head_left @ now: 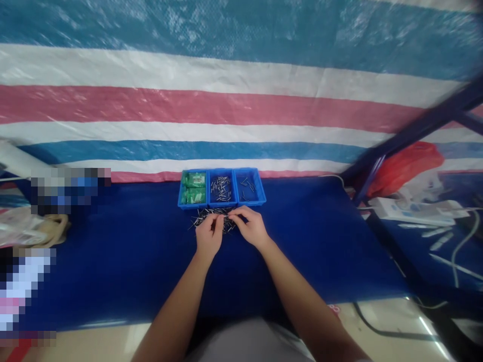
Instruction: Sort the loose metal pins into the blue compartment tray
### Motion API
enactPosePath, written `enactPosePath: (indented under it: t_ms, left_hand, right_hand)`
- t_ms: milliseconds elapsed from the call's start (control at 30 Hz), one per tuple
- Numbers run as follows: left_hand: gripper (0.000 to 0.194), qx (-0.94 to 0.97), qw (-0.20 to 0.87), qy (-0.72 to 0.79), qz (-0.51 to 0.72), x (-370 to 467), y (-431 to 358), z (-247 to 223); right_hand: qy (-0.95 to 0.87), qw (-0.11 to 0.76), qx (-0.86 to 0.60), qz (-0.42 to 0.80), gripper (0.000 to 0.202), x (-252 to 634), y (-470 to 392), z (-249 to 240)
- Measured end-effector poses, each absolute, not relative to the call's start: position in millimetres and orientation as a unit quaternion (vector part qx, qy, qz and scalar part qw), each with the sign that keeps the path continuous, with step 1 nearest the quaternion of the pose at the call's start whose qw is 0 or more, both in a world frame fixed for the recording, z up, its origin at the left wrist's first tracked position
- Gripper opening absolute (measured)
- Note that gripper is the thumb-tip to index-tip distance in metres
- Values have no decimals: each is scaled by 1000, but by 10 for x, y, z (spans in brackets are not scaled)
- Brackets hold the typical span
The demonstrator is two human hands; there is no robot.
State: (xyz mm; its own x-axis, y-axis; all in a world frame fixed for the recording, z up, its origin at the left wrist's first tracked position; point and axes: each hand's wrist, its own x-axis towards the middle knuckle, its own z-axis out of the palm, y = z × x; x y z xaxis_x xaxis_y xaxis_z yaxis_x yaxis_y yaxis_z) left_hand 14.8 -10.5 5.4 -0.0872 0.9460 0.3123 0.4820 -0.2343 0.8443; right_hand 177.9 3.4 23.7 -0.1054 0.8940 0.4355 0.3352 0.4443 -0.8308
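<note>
My left hand (210, 233) and my right hand (250, 226) meet over a loose pile of thin metal pieces (200, 217) on the blue table. Their fingertips pinch close together, and a slim metal piece (225, 216) shows faintly between them. Its exact kind is too small to make out. Just behind the pile stand three joined blue bins. Green packets (194, 195) fill the left bin. Many short metal pieces (221, 187) lie in the middle bin (222, 204), and only a few are in the right bin (257, 187).
A striped tarp (241, 108) hangs behind the blue table (124, 251). A dark metal frame (411, 128) slants down at the right, near a red plastic bag (407, 168) and a white box (411, 210). At the left edge are bags (32, 229) and a pixelated area.
</note>
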Motion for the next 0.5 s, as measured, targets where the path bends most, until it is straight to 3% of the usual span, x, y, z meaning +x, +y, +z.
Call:
enactPosePath:
  t_ms: [267,500]
  left_hand:
    - [24,626,262,552,484,144,-139,56]
    - [26,651,219,556,468,132,-142,92]
  right_hand:
    - [-691,460,-467,304,21,1773,-4,219]
    - [-709,491,-426,272,14,1750,-7,220]
